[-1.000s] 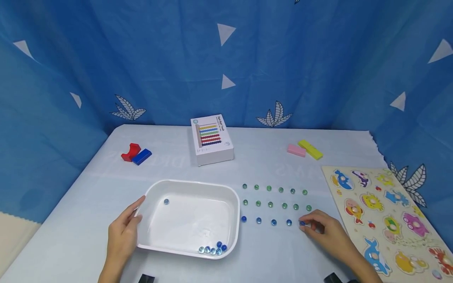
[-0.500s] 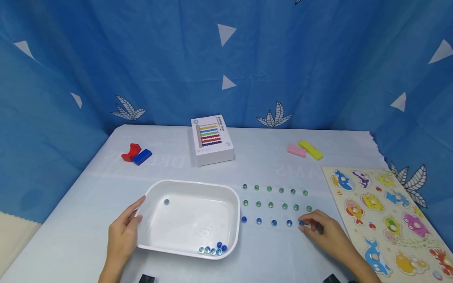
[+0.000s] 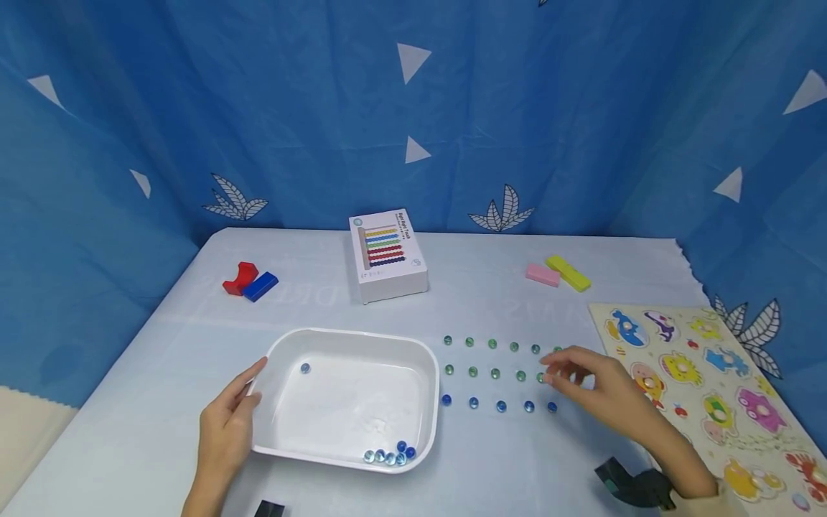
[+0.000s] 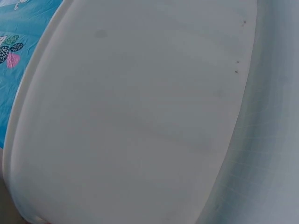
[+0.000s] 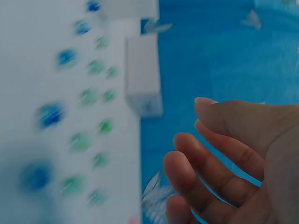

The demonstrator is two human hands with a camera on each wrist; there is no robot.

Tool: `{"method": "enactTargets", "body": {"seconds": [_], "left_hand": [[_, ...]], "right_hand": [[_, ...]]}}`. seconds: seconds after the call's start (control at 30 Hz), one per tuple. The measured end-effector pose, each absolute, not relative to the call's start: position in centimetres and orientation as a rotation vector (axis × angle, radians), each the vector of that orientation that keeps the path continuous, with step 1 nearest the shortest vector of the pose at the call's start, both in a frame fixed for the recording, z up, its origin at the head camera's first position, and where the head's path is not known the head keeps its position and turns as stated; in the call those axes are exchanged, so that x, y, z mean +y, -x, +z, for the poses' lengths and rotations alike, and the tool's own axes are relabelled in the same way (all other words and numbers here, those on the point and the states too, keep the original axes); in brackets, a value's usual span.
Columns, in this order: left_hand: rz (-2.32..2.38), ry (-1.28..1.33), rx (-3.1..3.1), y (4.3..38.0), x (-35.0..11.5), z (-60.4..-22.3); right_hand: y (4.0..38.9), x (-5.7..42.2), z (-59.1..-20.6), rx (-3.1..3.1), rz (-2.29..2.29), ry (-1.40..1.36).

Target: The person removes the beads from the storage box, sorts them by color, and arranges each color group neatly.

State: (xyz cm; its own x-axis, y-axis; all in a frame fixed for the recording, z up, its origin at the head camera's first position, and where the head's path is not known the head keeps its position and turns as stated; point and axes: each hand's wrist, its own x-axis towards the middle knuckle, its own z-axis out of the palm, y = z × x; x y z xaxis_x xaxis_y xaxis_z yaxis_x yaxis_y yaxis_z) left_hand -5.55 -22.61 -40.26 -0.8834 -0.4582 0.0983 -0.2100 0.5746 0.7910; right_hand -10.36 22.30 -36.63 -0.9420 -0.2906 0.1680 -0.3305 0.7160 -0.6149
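My left hand (image 3: 224,427) grips the left rim of a shallow white tray (image 3: 332,402), its thumb lying at the edge. Several clear and blue marbles (image 3: 401,446) lie in the tray's near right corner, while a lone marble (image 3: 305,368) sits at its far left. To the right, marbles stand spaced in three rows: two green, and the nearest blue. A blue marble (image 3: 552,407) ends that near row. Above the right ends of the green rows hovers my right hand (image 3: 604,391), partly covering them. Its loosely bent fingers (image 5: 180,170) hold nothing in the right wrist view.
Behind the tray stands a white box (image 3: 390,255) with a bead frame pictured on it. Red (image 3: 242,278) and blue (image 3: 260,286) blocks lie back left; pink (image 3: 543,275) and yellow (image 3: 568,273) blocks lie back right. A puzzle board (image 3: 694,398) covers the table's right side.
My right hand has let go of the blue marble at the near row's right end and lifted away, up over the green rows. The left hand and tray have stayed put.
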Motion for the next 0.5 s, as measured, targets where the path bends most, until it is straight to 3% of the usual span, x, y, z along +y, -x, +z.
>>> {"method": "enactTargets", "body": {"seconds": [0.27,0.4,0.5], "left_hand": [[-1.207,-0.544,-2.509,5.4,-22.8,-40.2],[-1.209,-0.532,-2.504,5.4,-22.8,-40.2],[-1.205,-0.509,-2.515,5.3,-22.7,-40.2]], "right_hand": [[15.5,9.9,-31.4,-3.086,1.079,-1.087],[17.0,2.2,-32.0,-3.184,0.99,-1.376],[17.1,-2.8,-33.5,-3.288,0.865,-1.435]]}}
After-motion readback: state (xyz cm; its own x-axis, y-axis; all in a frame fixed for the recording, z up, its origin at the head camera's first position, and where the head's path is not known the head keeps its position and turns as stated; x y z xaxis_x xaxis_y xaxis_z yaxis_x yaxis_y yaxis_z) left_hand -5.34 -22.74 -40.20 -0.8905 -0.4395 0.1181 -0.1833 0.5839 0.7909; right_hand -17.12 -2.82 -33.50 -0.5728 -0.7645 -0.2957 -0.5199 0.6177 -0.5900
